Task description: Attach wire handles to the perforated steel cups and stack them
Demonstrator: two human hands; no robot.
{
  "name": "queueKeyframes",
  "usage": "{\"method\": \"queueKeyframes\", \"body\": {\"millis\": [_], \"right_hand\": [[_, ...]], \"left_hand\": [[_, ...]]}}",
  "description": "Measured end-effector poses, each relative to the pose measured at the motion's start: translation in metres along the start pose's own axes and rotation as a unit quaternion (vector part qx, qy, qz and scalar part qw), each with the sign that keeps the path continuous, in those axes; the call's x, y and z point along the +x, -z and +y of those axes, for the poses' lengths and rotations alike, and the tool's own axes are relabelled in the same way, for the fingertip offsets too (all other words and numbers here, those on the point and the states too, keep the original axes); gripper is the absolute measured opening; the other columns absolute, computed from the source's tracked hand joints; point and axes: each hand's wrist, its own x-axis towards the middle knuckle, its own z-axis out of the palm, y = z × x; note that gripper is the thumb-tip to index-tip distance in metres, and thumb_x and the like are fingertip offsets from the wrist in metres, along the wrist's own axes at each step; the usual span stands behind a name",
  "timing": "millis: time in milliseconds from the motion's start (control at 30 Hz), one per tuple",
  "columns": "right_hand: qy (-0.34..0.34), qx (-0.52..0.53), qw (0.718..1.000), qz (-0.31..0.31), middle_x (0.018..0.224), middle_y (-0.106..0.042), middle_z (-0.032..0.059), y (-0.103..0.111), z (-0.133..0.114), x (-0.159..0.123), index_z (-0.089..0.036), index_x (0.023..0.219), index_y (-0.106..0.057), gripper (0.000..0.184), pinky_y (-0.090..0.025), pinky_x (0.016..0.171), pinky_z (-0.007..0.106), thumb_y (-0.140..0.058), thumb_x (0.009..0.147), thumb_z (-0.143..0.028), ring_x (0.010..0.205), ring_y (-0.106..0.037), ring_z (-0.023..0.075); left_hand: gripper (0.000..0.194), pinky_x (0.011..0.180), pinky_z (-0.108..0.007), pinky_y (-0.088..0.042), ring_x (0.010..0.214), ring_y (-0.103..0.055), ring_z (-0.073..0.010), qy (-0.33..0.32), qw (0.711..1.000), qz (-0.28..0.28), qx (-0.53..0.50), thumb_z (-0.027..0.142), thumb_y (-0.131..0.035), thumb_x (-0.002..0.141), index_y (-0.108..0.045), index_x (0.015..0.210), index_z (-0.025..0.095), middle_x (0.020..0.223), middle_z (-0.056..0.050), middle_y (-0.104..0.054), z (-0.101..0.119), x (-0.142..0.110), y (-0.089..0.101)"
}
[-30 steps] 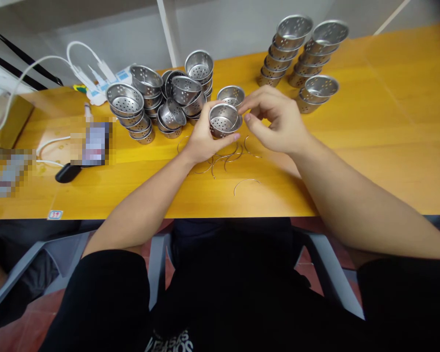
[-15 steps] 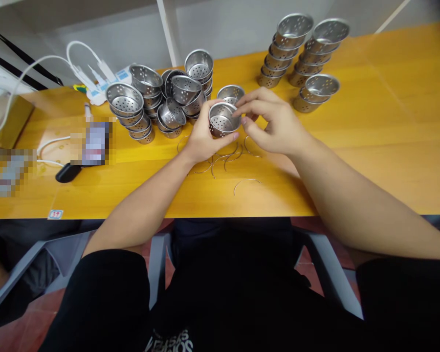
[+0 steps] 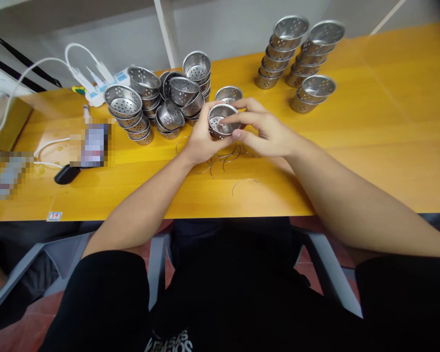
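On the yellow table [image 3: 381, 161], three stacks of metal cups [image 3: 275, 59] stand at right. Near its middle, the left hand [image 3: 201, 138] curls round one perforated cup [image 3: 219, 128]; the right hand [image 3: 269, 131], loosely open with fingers spread, reaches one into it. At least five curved wires [image 3: 246, 179] lie nearby; one edge sticker [image 3: 54, 216] reads 3, second digit unclear.

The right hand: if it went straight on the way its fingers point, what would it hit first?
Probably the round silver perforated metal cup in the left hand. The right hand has its index finger over or inside the opening, so an inner wall seems first, though depth is unclear.
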Motion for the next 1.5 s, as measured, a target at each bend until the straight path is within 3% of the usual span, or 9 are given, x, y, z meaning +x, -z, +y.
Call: {"method": "queueKeyframes", "body": {"millis": [167,367,533,667,867,1033,1200,1333,1500], "right_hand": [[-0.028,-0.002,0.999,0.029,0.164,-0.083,0.0111,0.002,-0.003,-0.001,-0.043,0.131,-0.096,0.071,-0.075,0.125,0.076,-0.094,0.098,-0.106,0.142,-0.082,0.0486],[-0.078,-0.052,0.988,0.124,0.156,-0.085,0.0113,0.009,0.004,0.002,-0.044,0.129,-0.092,0.060,-0.075,0.126,0.076,-0.096,0.101,-0.097,0.151,-0.077,0.0510],[-0.097,-0.091,0.966,0.220,0.162,-0.079,0.0107,0.013,0.012,0.011,-0.047,0.125,-0.087,0.039,-0.074,0.125,0.076,-0.088,0.112,-0.083,0.138,-0.078,0.0438],[-0.131,-0.097,0.966,0.199,0.168,-0.079,0.0033,0.008,0.016,0.019,-0.052,0.126,-0.084,0.031,-0.068,0.129,0.077,-0.089,0.110,-0.078,0.141,-0.075,0.0438],[-0.137,-0.086,0.972,0.172,0.169,-0.080,0.0065,-0.001,0.013,0.024,-0.048,0.128,-0.085,0.030,-0.064,0.131,0.077,-0.087,0.112,-0.073,0.145,-0.076,0.0436],[-0.180,-0.091,0.967,0.158,0.148,-0.090,0.0004,-0.003,0.016,0.024,-0.063,0.132,-0.084,0.028,-0.064,0.131,0.078,-0.088,0.109,-0.080,0.149,-0.073,0.0455],[-0.139,-0.074,0.976,0.153,0.168,-0.083,0.0074,-0.005,0.037,0.025,-0.055,0.162,-0.081,0.069,-0.068,0.130,0.080,-0.090,0.102,-0.088,0.148,-0.078,0.0502],[-0.095,-0.071,0.982,0.144,0.175,-0.079,0.0123,-0.006,0.052,0.025,-0.052,0.193,-0.057,0.109,-0.071,0.129,0.079,-0.092,0.098,-0.090,0.154,-0.078,0.0515],[-0.147,-0.031,0.977,0.150,0.164,-0.080,0.0162,-0.012,0.069,0.021,-0.043,0.197,-0.046,0.123,-0.077,0.117,0.071,-0.096,0.095,-0.090,0.126,-0.088,0.0450]], "left_hand": [[0.083,0.141,-0.052,-0.069,0.167,-0.080,-0.0338,0.005,0.999,0.015,-0.033,0.051,-0.092,0.116,-0.037,0.176,0.033,0.174,-0.015,-0.072,0.000,0.001,0.000],[0.104,0.116,-0.048,-0.080,0.156,-0.084,-0.0338,0.114,0.992,0.003,-0.046,0.046,-0.102,0.108,-0.035,0.187,0.040,0.186,-0.018,-0.069,-0.005,-0.002,-0.003],[0.095,0.107,-0.043,-0.079,0.148,-0.083,-0.0292,0.153,0.985,0.010,-0.073,0.050,-0.096,0.109,-0.041,0.186,0.040,0.191,-0.019,-0.067,-0.020,-0.001,-0.009],[0.095,0.109,-0.046,-0.079,0.148,-0.079,-0.0299,0.149,0.987,0.003,-0.065,0.050,-0.092,0.109,-0.041,0.187,0.040,0.200,-0.019,-0.058,-0.030,-0.001,-0.014],[0.092,0.109,-0.046,-0.079,0.153,-0.076,-0.0314,0.148,0.987,-0.002,-0.067,0.049,-0.090,0.108,-0.041,0.186,0.040,0.209,-0.018,-0.044,-0.040,-0.001,-0.017],[0.095,0.113,-0.048,-0.078,0.156,-0.075,-0.0326,0.146,0.986,-0.017,-0.074,0.052,-0.090,0.108,-0.040,0.188,0.039,0.208,-0.018,-0.043,-0.035,-0.001,-0.016],[0.092,0.113,-0.045,-0.079,0.156,-0.075,-0.0308,0.142,0.987,-0.013,-0.076,0.046,-0.092,0.107,-0.046,0.187,0.042,0.205,-0.016,-0.049,-0.021,-0.003,-0.011],[0.086,0.112,-0.043,-0.079,0.153,-0.077,-0.0290,0.145,0.987,-0.008,-0.074,0.042,-0.092,0.108,-0.051,0.184,0.042,0.201,-0.016,-0.056,-0.013,-0.004,-0.008],[0.059,0.116,-0.044,-0.080,0.149,-0.082,-0.0285,0.134,0.989,-0.021,-0.051,0.032,-0.090,0.107,-0.068,0.163,0.032,0.181,-0.016,-0.074,-0.002,-0.003,-0.005]]}}
